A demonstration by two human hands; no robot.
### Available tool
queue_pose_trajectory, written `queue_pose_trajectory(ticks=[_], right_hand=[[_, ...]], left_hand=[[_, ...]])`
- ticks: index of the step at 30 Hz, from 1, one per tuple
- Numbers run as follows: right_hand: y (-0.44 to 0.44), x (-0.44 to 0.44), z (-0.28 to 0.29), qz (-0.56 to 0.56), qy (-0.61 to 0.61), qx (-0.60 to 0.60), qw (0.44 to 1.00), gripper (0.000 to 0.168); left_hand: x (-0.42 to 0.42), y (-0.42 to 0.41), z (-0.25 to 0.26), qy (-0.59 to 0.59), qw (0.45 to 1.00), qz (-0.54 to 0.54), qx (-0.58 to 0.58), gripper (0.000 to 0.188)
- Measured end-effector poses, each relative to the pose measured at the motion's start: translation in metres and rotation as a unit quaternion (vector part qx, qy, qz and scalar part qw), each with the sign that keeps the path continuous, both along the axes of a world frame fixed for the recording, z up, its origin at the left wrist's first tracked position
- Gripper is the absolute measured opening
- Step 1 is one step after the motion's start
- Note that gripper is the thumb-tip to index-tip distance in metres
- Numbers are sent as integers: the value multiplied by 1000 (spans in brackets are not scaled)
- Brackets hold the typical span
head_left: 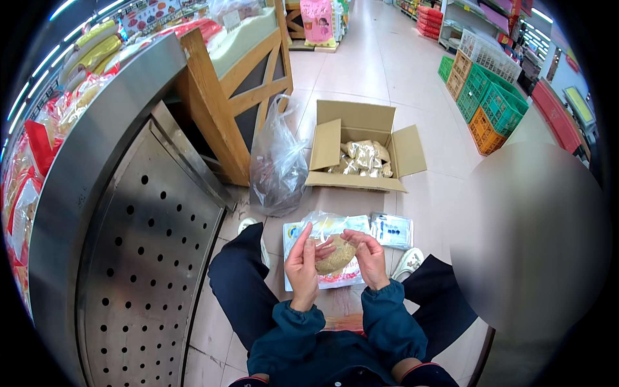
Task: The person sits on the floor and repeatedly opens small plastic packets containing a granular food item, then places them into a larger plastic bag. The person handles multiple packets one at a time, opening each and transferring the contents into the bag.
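Observation:
Between my two hands is a clear plastic bag of tan, grain-like food (337, 256), over a flat printed box or packet (290, 278) on the floor. My left hand (304, 266) is at the bag's left side, palm turned inward, fingers raised. My right hand (368, 256) has its curled fingertips at the bag's upper right edge. The bag's loose clear top lies behind the fingers. Right of the printed box is a flat clear-wrapped pack (392, 231). Beyond them an open cardboard box (355, 181) holds several clear bags of tan goods (365, 157).
A large clear plastic bag (278, 169) with dark contents stands left of the carton. A perforated steel panel (145, 266) and a wooden display frame (217, 116) rise at left. Stacked plastic crates (491, 106) stand at upper right. A blurred round area covers the right side.

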State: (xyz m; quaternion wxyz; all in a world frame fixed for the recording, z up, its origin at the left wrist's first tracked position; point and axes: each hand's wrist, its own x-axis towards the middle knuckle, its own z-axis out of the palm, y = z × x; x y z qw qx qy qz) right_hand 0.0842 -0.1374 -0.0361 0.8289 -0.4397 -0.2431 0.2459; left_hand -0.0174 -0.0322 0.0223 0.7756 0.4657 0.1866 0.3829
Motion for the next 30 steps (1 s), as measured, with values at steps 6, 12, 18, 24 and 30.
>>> queue_pose_trajectory(ticks=[6,12,18,24,30], right_hand=[[2,-8,12,-23,-9,-5,1000,15],[7,-18,29,-1,63,57,996,10],[-13,-13,47,81,123,153,977,16],[-23,-50,63,291,258,180,904,12],[-42,-91,52,320,318,71,889,48]], left_hand=[[-10,-3,8,-19,1000,15,-2,39],[-27,-11,18,38,996,14,79,39],[-47,-44,59,2,914,-147,379,50],[-52,-9,51,79,888,-203,406,60],[-66,-16,43,92,869,-335,353,16]])
